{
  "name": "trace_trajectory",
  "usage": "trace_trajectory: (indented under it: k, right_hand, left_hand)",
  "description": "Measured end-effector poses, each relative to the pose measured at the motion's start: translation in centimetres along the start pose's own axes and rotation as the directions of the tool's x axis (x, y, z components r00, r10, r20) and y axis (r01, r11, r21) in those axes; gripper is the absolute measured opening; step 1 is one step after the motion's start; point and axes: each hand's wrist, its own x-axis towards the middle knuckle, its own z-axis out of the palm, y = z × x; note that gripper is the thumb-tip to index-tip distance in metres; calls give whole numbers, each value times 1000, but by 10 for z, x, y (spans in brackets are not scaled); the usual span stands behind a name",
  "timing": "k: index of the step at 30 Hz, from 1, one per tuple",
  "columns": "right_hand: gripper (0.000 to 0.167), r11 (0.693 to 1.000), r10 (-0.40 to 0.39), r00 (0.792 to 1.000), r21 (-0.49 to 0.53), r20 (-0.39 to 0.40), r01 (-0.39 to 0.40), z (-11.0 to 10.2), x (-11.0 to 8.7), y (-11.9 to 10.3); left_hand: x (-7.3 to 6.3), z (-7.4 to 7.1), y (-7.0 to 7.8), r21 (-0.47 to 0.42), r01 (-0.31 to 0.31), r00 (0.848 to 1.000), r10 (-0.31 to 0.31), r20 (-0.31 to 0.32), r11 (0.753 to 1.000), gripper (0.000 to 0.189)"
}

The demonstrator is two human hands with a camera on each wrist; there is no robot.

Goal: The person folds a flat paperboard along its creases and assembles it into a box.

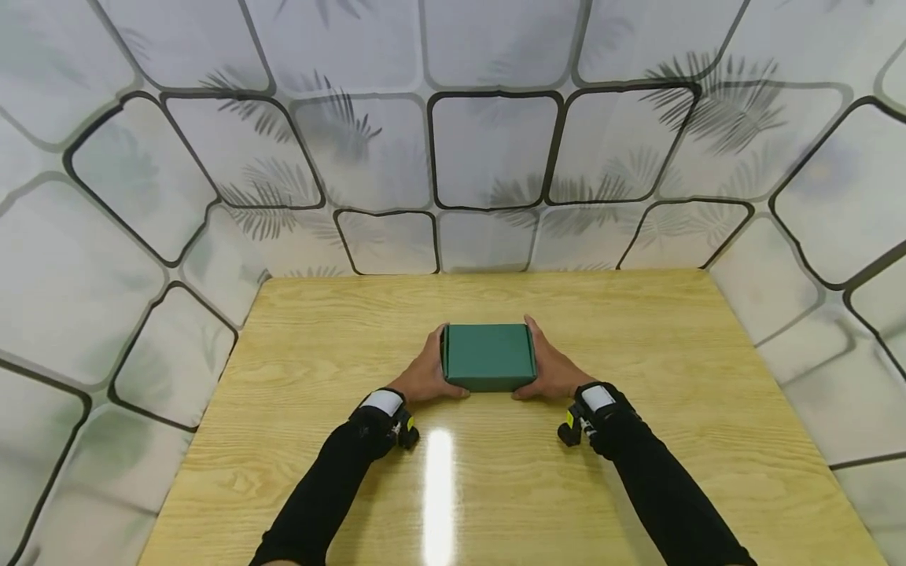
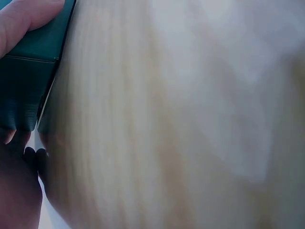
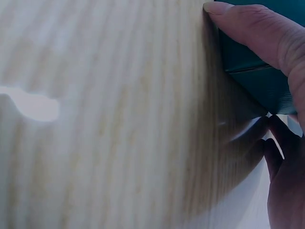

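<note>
A closed dark green box [image 1: 490, 354] is on the wooden table, between the two hands in the head view. My left hand [image 1: 427, 371] grips its left end, thumb along the near side and fingers toward the far side. At the opposite end my right hand [image 1: 554, 368] holds it the same way. In the left wrist view the left thumb [image 2: 28, 19] lies against the green box [image 2: 24, 86]. The right wrist view has the right thumb [image 3: 257, 28] pressed along the box [image 3: 245, 67], with the other fingers partly in shadow.
The light wood table [image 1: 340, 306] extends around the box, with a bright light reflection in front. Pale curtain-like walls [image 1: 495, 149] with dark outlined shapes and leaf prints enclose the back and sides. Each wrist carries a strapped camera [image 1: 406, 432].
</note>
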Motion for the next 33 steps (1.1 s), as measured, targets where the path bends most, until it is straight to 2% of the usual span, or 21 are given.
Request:
trace_trajectory:
  k: [4, 10, 14, 18, 22, 25, 28, 33]
  right_hand:
    - [141, 1000, 13, 1000, -6, -6, -13, -6, 6, 0]
    - [139, 1000, 18, 1000, 17, -7, -18, -11, 10, -2]
    - [141, 998, 24, 1000, 66, 3, -24, -11, 10, 0]
    - [143, 989, 14, 1000, 150, 13, -16, -10, 9, 5]
    - [145, 980, 36, 999, 197, 18, -39, -6, 7, 12]
    - [146, 977, 43, 999, 206, 23, -47, 2, 2, 17]
    - [147, 978, 40, 999, 204, 23, -44, 7, -3, 19]
    - [143, 975, 87, 996, 203, 1, -86, -1, -17, 20]
  left_hand:
    - [8, -4, 3, -11, -8, 1000, 8, 1, 1000, 132]
    - [18, -6, 0, -19, -33, 999, 34, 19, 999, 130]
    - [23, -4, -3, -26, -59, 998, 59, 18, 998, 129]
    - [25, 0, -5, -4, -72, 997, 72, 2, 997, 127]
    - [25, 4, -10, 27, -74, 997, 74, -4, 997, 133]
    - [20, 9, -14, 31, -38, 999, 38, 12, 999, 139]
    - [13, 9, -15, 26, 28, 999, -29, 31, 999, 142]
    - [-2, -1, -14, 54, 131, 987, -135, 82, 990, 144]
